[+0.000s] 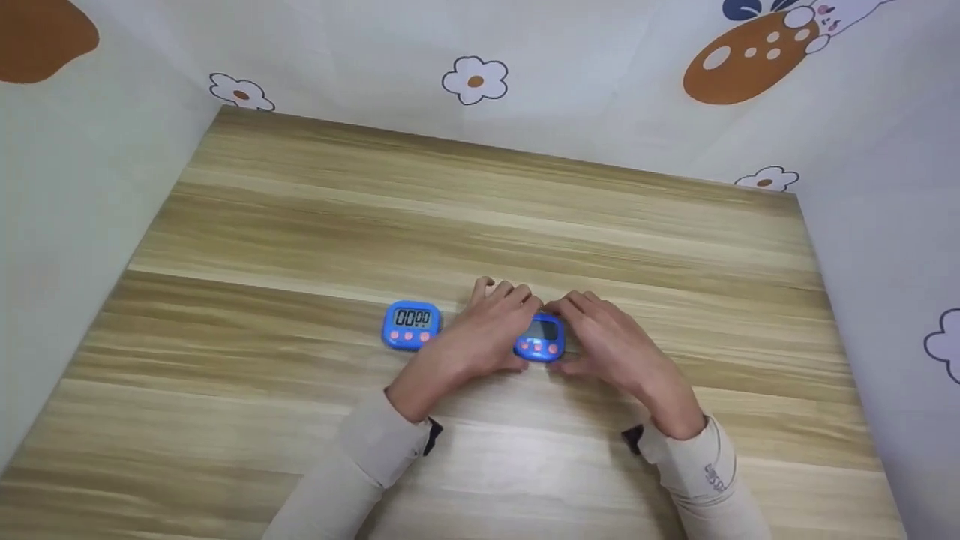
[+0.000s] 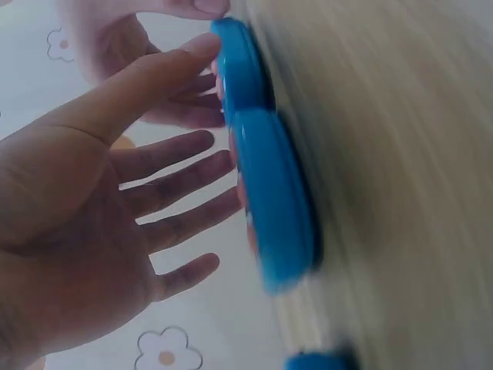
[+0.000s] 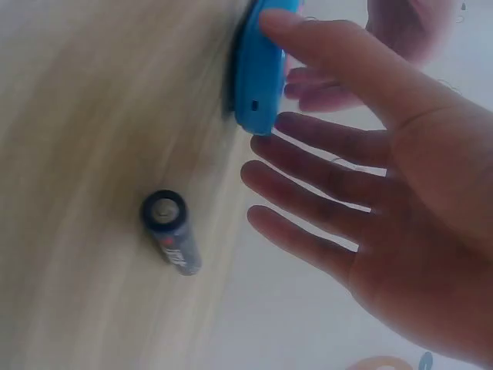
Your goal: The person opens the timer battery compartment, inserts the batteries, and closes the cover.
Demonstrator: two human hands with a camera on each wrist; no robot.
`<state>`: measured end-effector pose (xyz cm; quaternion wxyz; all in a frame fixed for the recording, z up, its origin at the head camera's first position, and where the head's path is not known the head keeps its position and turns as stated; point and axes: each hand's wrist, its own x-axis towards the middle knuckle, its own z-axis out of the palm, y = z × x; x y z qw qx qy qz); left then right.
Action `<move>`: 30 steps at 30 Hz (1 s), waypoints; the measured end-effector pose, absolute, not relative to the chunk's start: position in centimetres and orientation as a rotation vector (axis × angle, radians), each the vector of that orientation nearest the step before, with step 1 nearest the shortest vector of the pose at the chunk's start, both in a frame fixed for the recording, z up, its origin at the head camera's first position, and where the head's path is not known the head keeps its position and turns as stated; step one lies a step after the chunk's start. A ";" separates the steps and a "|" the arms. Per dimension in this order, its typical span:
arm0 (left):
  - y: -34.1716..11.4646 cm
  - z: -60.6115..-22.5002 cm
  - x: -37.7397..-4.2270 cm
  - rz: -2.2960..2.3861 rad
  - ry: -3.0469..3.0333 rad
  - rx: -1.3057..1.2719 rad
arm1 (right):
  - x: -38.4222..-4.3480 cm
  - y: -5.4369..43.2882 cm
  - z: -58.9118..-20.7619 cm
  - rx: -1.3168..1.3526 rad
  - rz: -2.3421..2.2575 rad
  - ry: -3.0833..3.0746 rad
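Observation:
In the head view, both hands flank a blue timer [image 1: 539,341] with pink buttons and a blank display. My left hand [image 1: 486,330] holds its left side and my right hand [image 1: 609,337] its right side, thumbs at the near edge, index fingers toward the far one. The remaining fingers spread loosely. A second blue timer [image 1: 412,325], reading 00 00, lies left of the left hand. Beside the held timer, the left wrist view shows another blue timer [image 2: 273,200], which the left hand hides from the head camera.
A dark cylindrical battery [image 3: 173,231] stands on the table near the right hand in the right wrist view; the head view does not show it. The wood-grain table [image 1: 450,202] meets pale printed walls [image 1: 585,90] at the back and sides.

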<state>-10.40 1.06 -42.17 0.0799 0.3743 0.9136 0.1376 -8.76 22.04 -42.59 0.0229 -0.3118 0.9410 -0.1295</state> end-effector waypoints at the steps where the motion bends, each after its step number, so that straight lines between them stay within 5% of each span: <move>1: 1.3 -42.3 -10.4 0.385 2.734 1.122 | -8.8 22.0 -42.6 -0.969 -0.397 2.907; 5: 1.4 -42.0 -10.6 0.522 2.738 1.137 | -9.0 22.7 -42.0 -0.950 -0.483 2.899; 10: 0.5 -40.5 -11.1 1.308 2.464 1.090 | -8.6 25.1 -39.3 -0.816 -0.952 2.784; 16: 1.5 -38.9 -10.9 1.932 1.998 0.776 | -7.9 26.0 -37.2 -0.702 -1.395 2.716; 23: 4.2 -38.3 -9.8 2.281 1.587 0.422 | -6.9 22.6 -35.5 -0.384 -1.795 2.713; 30: 4.9 -38.7 -9.5 2.429 1.464 0.492 | -6.5 21.4 -34.4 -0.331 -1.738 2.909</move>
